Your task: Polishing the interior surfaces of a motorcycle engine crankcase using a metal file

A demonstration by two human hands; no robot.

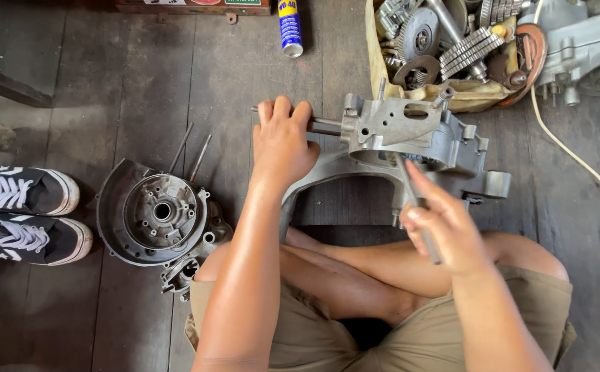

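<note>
A grey cast-metal engine casing [410, 134] lies on the dark wooden floor in front of my crossed legs. My left hand [282, 141] is closed around a metal rod [327, 124] that sticks out of the casing's left side. My right hand [444, 224] grips a thin metal tool [410, 189] whose tip reaches into the casing's middle. The part of the rod under my left fingers is hidden.
A round engine cover [159, 212] with two long studs lies to the left. Black and white sneakers [24, 213] stand at the far left. A tray of gears [451, 48] and another casing [582, 48] sit at the back right, a blue spray can [289, 27] at the back, a pale cord [568, 148] at right.
</note>
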